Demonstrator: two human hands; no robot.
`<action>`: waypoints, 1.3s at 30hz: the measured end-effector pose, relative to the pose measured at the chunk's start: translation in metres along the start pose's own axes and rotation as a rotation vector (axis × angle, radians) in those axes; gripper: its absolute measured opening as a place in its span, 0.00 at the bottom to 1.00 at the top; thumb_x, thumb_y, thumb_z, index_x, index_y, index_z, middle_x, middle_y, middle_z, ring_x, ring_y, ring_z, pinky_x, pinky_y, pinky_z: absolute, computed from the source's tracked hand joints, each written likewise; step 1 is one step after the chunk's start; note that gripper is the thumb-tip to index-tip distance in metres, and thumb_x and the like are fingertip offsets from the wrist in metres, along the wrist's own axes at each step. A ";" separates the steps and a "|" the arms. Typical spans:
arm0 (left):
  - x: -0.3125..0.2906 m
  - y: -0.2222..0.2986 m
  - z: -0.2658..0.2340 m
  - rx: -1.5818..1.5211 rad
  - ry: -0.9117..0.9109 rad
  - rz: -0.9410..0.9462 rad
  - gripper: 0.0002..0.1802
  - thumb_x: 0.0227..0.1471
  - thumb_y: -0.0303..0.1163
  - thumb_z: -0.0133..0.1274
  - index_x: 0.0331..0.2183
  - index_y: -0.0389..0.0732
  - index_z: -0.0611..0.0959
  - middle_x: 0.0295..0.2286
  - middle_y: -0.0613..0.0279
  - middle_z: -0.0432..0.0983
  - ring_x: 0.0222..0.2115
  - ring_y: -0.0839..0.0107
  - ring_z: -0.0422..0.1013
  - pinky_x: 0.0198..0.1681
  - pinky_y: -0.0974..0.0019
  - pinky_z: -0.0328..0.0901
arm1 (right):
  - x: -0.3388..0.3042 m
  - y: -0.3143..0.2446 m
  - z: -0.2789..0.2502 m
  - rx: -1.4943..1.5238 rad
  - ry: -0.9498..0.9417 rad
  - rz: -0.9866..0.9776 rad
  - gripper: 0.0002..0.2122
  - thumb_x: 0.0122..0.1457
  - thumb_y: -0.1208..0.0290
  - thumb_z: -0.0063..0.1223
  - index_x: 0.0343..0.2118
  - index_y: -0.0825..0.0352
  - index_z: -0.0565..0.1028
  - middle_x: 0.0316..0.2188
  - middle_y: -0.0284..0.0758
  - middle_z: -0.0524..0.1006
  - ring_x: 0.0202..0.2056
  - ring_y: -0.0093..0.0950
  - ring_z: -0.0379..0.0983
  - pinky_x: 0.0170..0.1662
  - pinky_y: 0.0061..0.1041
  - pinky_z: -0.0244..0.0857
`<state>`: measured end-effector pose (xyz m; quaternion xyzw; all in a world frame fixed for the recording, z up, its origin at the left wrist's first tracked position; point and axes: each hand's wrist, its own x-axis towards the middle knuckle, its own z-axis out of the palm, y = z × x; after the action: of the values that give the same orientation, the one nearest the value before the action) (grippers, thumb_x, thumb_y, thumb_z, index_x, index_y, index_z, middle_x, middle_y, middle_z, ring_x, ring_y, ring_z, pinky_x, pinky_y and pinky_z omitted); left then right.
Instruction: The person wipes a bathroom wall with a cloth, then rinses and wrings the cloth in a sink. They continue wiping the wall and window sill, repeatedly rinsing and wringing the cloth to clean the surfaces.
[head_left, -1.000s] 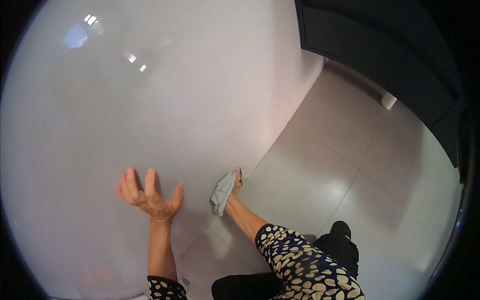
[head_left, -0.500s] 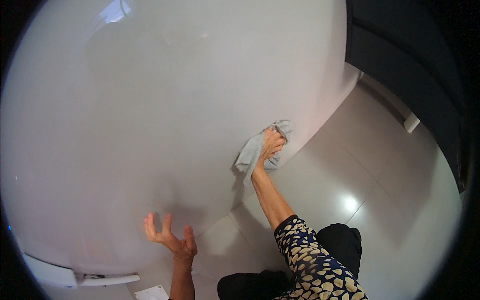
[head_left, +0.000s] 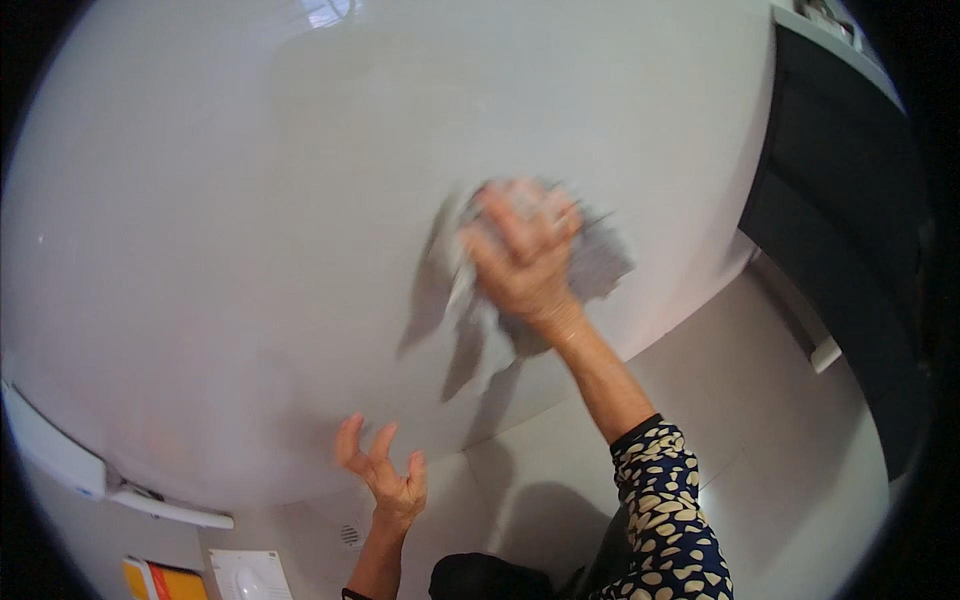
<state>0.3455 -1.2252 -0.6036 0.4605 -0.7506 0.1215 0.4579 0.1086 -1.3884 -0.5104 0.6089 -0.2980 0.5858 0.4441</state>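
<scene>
My right hand [head_left: 525, 255] presses a grey cloth [head_left: 600, 260] against the smooth white wall [head_left: 300, 200], fingers spread over it. The hand is somewhat blurred, and the loose ends of the cloth hang out around the palm and wrist. Lower and to the left, my left hand [head_left: 385, 470] is raised near the wall with bent fingers apart. It holds nothing, and I cannot tell whether its fingertips touch the wall.
A black panel [head_left: 835, 200] with a pale top edge stands on the right, above a short white leg [head_left: 825, 355]. Light tiles cover the floor [head_left: 720, 420]. At lower left are a white fixture [head_left: 60, 445], a yellow-and-red item [head_left: 165, 580], a white flat piece [head_left: 250, 575] and a drain grate [head_left: 350, 537].
My right hand has moved higher up the wall with the cloth, which now spreads beneath the fingers. The left hand has shifted slightly right, and the view has moved too.
</scene>
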 end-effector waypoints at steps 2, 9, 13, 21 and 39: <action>-0.003 -0.001 -0.007 0.049 0.014 -0.003 0.20 0.45 0.30 0.48 0.43 0.36 0.69 0.53 0.46 0.48 0.55 0.52 0.45 0.56 0.47 0.43 | 0.040 0.008 0.009 0.133 0.195 0.314 0.13 0.47 0.70 0.57 0.38 0.53 0.73 0.53 0.33 0.64 0.51 0.36 0.58 0.52 0.40 0.49; 0.008 0.027 -0.004 0.041 0.098 -0.020 0.20 0.48 0.40 0.51 0.40 0.37 0.73 0.49 0.45 0.55 0.50 0.52 0.51 0.52 0.49 0.50 | 0.048 -0.035 0.008 0.048 0.175 0.101 0.09 0.45 0.73 0.55 0.33 0.57 0.74 0.48 0.33 0.70 0.50 0.36 0.60 0.49 0.39 0.51; 0.009 0.037 0.000 -0.022 0.101 -0.042 0.19 0.49 0.41 0.51 0.39 0.38 0.75 0.48 0.44 0.57 0.49 0.51 0.53 0.52 0.50 0.51 | 0.014 -0.087 0.003 0.267 -0.105 -0.287 0.11 0.47 0.69 0.54 0.35 0.46 0.72 0.48 0.22 0.69 0.49 0.29 0.62 0.46 0.35 0.54; 0.011 0.016 -0.031 0.002 0.122 -0.069 0.15 0.48 0.38 0.51 0.36 0.39 0.76 0.49 0.46 0.56 0.50 0.53 0.52 0.52 0.51 0.49 | 0.132 -0.058 0.026 0.256 0.017 -0.411 0.13 0.40 0.73 0.60 0.32 0.48 0.80 0.49 0.29 0.68 0.48 0.34 0.61 0.43 0.37 0.60; -0.003 0.030 -0.002 -0.087 0.072 -0.287 0.18 0.49 0.35 0.52 0.42 0.38 0.72 0.48 0.49 0.58 0.48 0.54 0.56 0.49 0.54 0.55 | 0.091 -0.144 0.031 0.356 -0.108 -0.571 0.07 0.40 0.68 0.56 0.26 0.55 0.75 0.44 0.23 0.66 0.38 0.27 0.63 0.36 0.28 0.58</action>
<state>0.3228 -1.2058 -0.5974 0.5381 -0.6647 0.0388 0.5168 0.2621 -1.3400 -0.4466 0.7660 -0.0316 0.4476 0.4603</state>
